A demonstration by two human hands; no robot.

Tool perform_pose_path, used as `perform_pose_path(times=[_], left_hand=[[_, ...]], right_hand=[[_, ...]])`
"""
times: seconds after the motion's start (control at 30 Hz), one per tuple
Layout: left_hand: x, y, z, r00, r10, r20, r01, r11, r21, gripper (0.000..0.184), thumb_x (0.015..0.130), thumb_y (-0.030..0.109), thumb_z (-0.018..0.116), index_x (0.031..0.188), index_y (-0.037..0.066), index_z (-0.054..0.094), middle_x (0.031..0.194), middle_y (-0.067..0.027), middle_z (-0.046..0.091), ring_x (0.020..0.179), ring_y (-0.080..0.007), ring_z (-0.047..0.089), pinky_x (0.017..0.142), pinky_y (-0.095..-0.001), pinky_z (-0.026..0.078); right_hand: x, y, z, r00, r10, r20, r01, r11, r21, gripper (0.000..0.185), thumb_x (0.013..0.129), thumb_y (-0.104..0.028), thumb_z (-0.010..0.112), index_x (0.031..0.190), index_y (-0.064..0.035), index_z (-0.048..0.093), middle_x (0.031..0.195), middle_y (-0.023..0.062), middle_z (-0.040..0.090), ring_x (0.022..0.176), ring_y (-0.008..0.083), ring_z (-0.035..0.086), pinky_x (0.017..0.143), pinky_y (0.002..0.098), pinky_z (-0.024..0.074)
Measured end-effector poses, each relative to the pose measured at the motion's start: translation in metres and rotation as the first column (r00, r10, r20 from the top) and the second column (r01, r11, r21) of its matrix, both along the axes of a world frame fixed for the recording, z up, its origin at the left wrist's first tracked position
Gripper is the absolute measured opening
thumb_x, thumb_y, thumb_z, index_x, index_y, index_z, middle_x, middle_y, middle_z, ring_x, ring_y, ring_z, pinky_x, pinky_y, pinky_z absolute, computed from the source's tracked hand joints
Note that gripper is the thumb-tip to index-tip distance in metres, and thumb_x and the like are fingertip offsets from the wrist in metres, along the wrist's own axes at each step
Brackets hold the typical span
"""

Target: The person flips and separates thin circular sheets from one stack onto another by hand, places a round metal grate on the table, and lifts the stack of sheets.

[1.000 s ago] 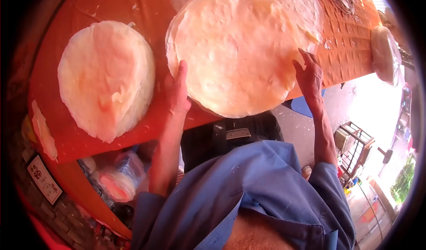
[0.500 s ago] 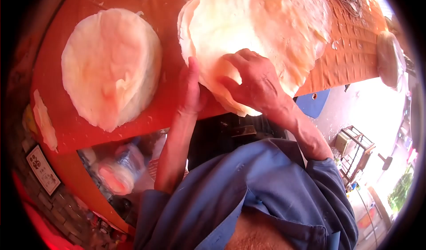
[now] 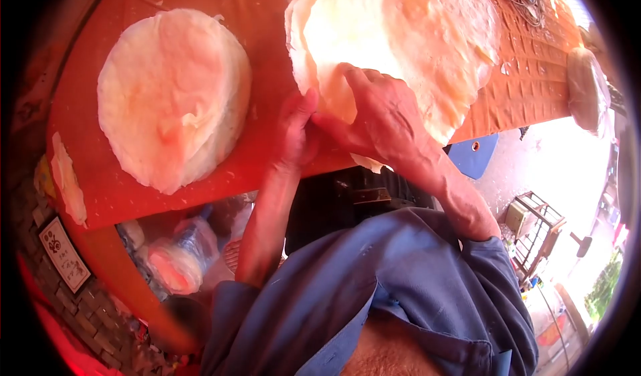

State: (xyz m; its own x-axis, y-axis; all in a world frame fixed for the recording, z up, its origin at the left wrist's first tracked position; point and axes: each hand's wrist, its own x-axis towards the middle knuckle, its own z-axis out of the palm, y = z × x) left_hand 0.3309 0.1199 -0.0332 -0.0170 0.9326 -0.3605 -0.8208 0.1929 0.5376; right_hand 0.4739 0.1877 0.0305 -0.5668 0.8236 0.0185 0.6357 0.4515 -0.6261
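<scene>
A large pile of thin, round, pale sheets [image 3: 427,49] lies on the red-orange tabletop, its top sheet folded over at the left. My right hand [image 3: 384,112] reaches across the near-left part of this pile, back of the hand up and fingers bent onto the sheets. Close beside its fingertips, at the pile's near-left edge, is my left hand [image 3: 297,125], thumb raised; its other fingers are mostly hidden. Whether either hand pinches a sheet cannot be made out. A second thick stack of round sheets [image 3: 170,99] stands to the left.
The red-orange table [image 3: 140,206] ends just before my body. A loose strip [image 3: 68,181] lies at its left end, a wrapped bundle [image 3: 587,90] at its right end. Below are plastic bags [image 3: 179,259], a blue stool [image 3: 474,154] and a metal frame [image 3: 534,232].
My right hand has swung left from the pile's right edge to its near-left part, beside my left hand. The top sheet's left part has changed shape. The view has shifted slightly.
</scene>
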Motion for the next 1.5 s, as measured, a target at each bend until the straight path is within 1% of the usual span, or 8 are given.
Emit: perform_pose_path(times=[0.7,0.83,0.9,1.0,1.07,1.3,1.37,1.5], left_hand=[[-0.008,-0.002,-0.014,0.987,-0.066,-0.146,0.074,0.996,0.049,0.05,0.098,0.034,0.054,0.134,0.001,0.045,0.13,-0.0091,0.055,0.12,-0.0192,0.05,0.105,-0.0356,0.036],[-0.015,-0.002,-0.016,0.991,-0.129,-0.026,0.131,0.981,0.14,0.053,0.101,0.046,0.04,0.131,0.003,0.048,0.129,-0.0087,0.056,0.114,-0.0175,0.053,0.1,-0.0352,0.039],[-0.033,0.014,-0.029,0.902,-0.43,0.024,0.341,0.747,0.571,0.059,0.101,0.052,0.032,0.129,0.003,0.049,0.131,-0.0087,0.054,0.115,-0.0167,0.052,0.1,-0.0354,0.039],[-0.018,0.002,-0.016,0.835,-0.395,0.384,0.255,0.894,0.367,0.07,0.1,0.058,0.022,0.137,0.002,0.044,0.135,-0.0117,0.051,0.119,-0.0201,0.051,0.103,-0.0378,0.038],[0.0,0.007,0.018,0.975,-0.149,0.167,0.136,0.987,0.088,0.073,0.1,0.058,0.022,0.141,0.001,0.04,0.135,-0.0134,0.051,0.121,-0.0225,0.051,0.104,-0.0386,0.038],[0.028,0.039,0.008,0.955,-0.29,-0.055,0.295,0.944,0.149,0.059,0.101,0.047,0.034,0.136,0.001,0.044,0.122,-0.0176,0.058,0.112,-0.0323,0.058,0.096,-0.0465,0.047],[0.031,0.041,-0.011,0.955,-0.233,-0.182,0.25,0.965,0.075,0.045,0.1,0.036,0.046,0.128,0.001,0.051,0.11,-0.0141,0.063,0.101,-0.0281,0.064,0.089,-0.0403,0.053],[0.039,0.05,-0.027,0.908,-0.222,-0.356,0.159,0.967,-0.199,0.039,0.096,0.02,0.057,0.127,-0.003,0.05,0.103,-0.0107,0.062,0.093,-0.0216,0.065,0.082,-0.0331,0.055]], right_hand=[[-0.024,0.017,0.002,0.997,-0.057,0.052,0.047,0.983,0.18,0.011,0.077,-0.007,0.056,0.076,0.0035,0.057,0.064,0.0215,0.06,0.06,0.0398,0.062,0.054,0.0453,0.0494],[-0.03,0.002,-0.014,0.997,-0.016,-0.075,0.026,0.99,0.139,0.03,0.086,-0.028,0.063,0.084,0.0004,0.056,0.075,0.0236,0.06,0.073,0.042,0.06,0.064,0.0473,0.0477],[-0.026,-0.007,-0.004,0.996,-0.082,-0.041,0.086,0.989,0.119,0.043,0.083,-0.039,0.066,0.089,0.0019,0.055,0.074,0.0249,0.06,0.072,0.042,0.06,0.064,0.0472,0.0479],[-0.021,-0.02,-0.004,0.994,-0.087,0.064,0.076,0.984,0.16,0.059,0.076,-0.044,0.072,0.093,0.0075,0.049,0.071,0.0291,0.058,0.066,0.0425,0.062,0.059,0.0457,0.0512],[-0.022,-0.022,-0.001,0.971,-0.207,0.121,0.185,0.968,0.17,0.051,0.074,-0.036,0.073,0.093,0.0066,0.052,0.069,0.026,0.06,0.063,0.0409,0.063,0.056,0.0454,0.0514],[0.098,0.105,0.059,0.986,0.072,0.151,-0.056,0.992,-0.109,0.02,0.083,-0.003,0.063,0.102,-0.0013,0.069,0.081,0.0007,0.068,0.081,0.016,0.066,0.079,0.0293,0.0534],[0.109,0.128,0.153,0.886,-0.289,0.363,0.228,0.952,0.203,0.021,0.08,-0.017,0.069,0.085,0.0032,0.067,0.073,0.0117,0.066,0.065,0.0158,0.063,0.061,0.0311,0.0512],[0.138,0.144,0.216,0.964,-0.15,0.221,-0.016,0.793,0.609,0.023,0.081,-0.018,0.069,0.092,0.002,0.068,0.076,0.0116,0.066,0.067,0.0165,0.063,0.064,0.0298,0.0523]])
